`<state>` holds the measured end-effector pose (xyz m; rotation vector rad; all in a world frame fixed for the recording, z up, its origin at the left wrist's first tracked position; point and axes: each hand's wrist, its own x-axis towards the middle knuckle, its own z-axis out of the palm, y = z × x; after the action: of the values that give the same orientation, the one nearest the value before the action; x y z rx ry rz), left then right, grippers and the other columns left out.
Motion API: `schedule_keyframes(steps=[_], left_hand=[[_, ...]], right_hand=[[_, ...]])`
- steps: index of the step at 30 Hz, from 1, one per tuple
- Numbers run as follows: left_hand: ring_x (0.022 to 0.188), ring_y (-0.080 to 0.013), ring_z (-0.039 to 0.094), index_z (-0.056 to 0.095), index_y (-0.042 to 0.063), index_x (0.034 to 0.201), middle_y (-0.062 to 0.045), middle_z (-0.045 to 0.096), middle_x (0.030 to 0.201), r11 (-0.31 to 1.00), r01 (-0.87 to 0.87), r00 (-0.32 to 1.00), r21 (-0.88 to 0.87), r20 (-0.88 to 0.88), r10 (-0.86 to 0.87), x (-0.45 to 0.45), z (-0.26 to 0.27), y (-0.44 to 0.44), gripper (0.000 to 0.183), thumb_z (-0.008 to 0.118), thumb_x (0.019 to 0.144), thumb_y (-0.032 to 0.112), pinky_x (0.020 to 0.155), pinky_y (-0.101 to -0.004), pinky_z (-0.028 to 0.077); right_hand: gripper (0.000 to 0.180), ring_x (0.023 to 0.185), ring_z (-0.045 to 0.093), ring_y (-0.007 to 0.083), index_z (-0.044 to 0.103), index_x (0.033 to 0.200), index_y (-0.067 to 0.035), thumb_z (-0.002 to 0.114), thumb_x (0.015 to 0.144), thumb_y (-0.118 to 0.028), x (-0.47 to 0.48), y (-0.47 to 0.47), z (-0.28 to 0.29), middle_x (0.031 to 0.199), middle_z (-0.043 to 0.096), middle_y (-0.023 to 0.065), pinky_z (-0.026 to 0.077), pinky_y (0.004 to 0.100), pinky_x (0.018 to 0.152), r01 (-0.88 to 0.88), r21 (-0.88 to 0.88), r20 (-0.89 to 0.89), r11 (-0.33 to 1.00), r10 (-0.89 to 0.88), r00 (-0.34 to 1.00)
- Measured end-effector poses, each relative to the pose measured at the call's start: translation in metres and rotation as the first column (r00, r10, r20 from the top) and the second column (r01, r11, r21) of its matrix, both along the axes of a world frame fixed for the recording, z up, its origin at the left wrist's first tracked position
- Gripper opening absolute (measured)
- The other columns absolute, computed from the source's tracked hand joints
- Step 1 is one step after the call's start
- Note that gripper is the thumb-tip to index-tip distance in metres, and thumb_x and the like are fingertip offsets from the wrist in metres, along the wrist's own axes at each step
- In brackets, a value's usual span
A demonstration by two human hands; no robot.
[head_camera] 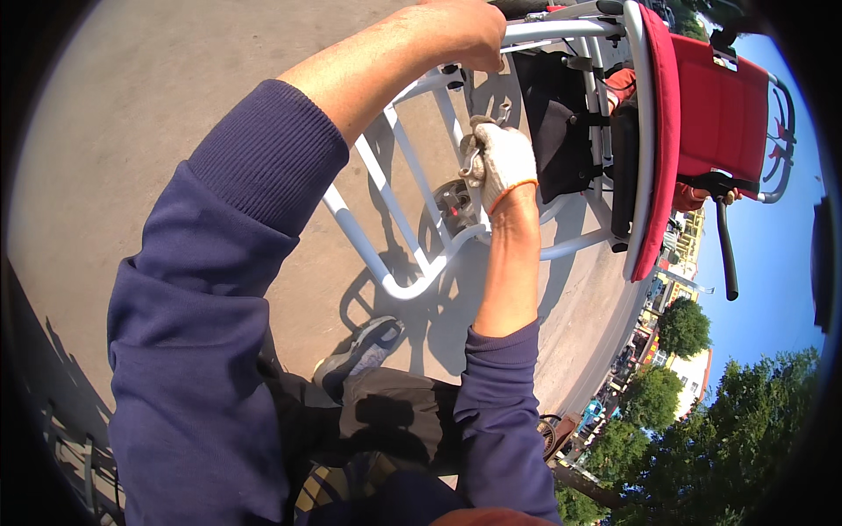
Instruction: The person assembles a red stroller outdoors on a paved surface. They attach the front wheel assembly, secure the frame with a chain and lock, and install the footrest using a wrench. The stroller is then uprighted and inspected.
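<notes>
My bare left hand (464, 33), partly cut off by the top edge, is curled around a white tubular frame (411, 286). My right hand (506, 161) wears a white knitted work glove with an orange cuff. A metal wrench (504, 113) is gripped in it, its middle hidden by my fingers, close to the bars of the frame. The frame belongs to a wheeled chair with a red padded seat (656, 151), a red backrest (720, 112) and handles with brake levers (779, 141). Black fabric (559, 125) hangs beneath the seat.
Another person's hand (704, 196) is at the chair's black armrest (723, 250); a red sleeve (619, 89) shows behind the seat. A small wheel (455, 207) stands below the frame. My shoe (362, 355) rests on the pavement (164, 66). Trees (723, 421) and buildings lie beyond.
</notes>
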<state>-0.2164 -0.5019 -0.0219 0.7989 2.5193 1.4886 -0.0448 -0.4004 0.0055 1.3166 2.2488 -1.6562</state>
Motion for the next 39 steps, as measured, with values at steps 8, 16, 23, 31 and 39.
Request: schedule_keyframes(steps=[8,16,23,31,39], left_hand=[[0.102,-0.0433,0.066,0.062,0.0,0.118,-0.027,0.068,0.109,0.846,0.07,0.972,0.528,-0.227,0.062,-0.042,0.058,0.072,0.04,0.065,0.085,0.022,0.088,-0.0474,0.053],[0.095,-0.0435,0.067,0.061,0.0,0.107,-0.026,0.069,0.099,0.782,0.085,0.977,0.617,-0.208,0.058,-0.023,0.061,0.073,0.04,0.072,0.085,0.032,0.083,-0.0492,0.054],[0.093,-0.0444,0.069,0.061,-0.004,0.103,-0.03,0.069,0.095,0.781,0.03,0.963,0.624,-0.228,0.145,-0.027,0.059,0.077,0.041,0.071,0.085,0.031,0.081,-0.049,0.055],[0.091,-0.0443,0.069,0.064,0.0,0.103,-0.028,0.069,0.093,0.779,0.04,0.98,0.626,-0.176,0.09,-0.021,0.058,0.077,0.037,0.069,0.088,0.034,0.079,-0.0496,0.055],[0.09,-0.0452,0.068,0.064,0.002,0.103,-0.027,0.069,0.092,0.748,0.129,0.968,0.651,-0.245,0.047,-0.016,0.063,0.061,0.03,0.065,0.089,0.029,0.079,-0.0505,0.054]], right_hand=[[0.027,0.068,0.067,0.019,0.067,0.098,-0.003,0.058,0.096,-0.029,-0.096,0.055,0.002,0.08,0.069,0.0064,0.051,0.0324,0.059,0.137,0.555,-0.304,0.82,0.046,0.952],[0.035,0.099,0.067,0.0165,0.059,0.119,-0.003,0.051,0.101,-0.033,-0.142,0.203,-0.047,0.116,0.067,0.0054,0.053,0.0291,0.072,-0.28,0.498,0.485,-0.821,-0.004,0.874],[0.03,0.095,0.071,0.0264,0.054,0.117,0.0,0.053,0.1,-0.025,-0.149,0.184,-0.029,0.109,0.068,0.0157,0.059,0.0353,0.074,-0.149,0.868,0.296,-0.473,0.252,0.921],[0.025,0.09,0.074,0.0384,0.047,0.113,0.003,0.053,0.099,-0.017,-0.116,0.097,-0.003,0.098,0.07,0.0261,0.063,0.0442,0.073,0.197,0.965,-0.234,0.173,0.226,0.946],[0.027,0.083,0.075,0.0384,0.046,0.112,0.003,0.054,0.099,-0.019,-0.121,0.127,-0.008,0.094,0.07,0.0276,0.064,0.0449,0.07,0.048,0.968,0.021,-0.245,0.274,0.962]])
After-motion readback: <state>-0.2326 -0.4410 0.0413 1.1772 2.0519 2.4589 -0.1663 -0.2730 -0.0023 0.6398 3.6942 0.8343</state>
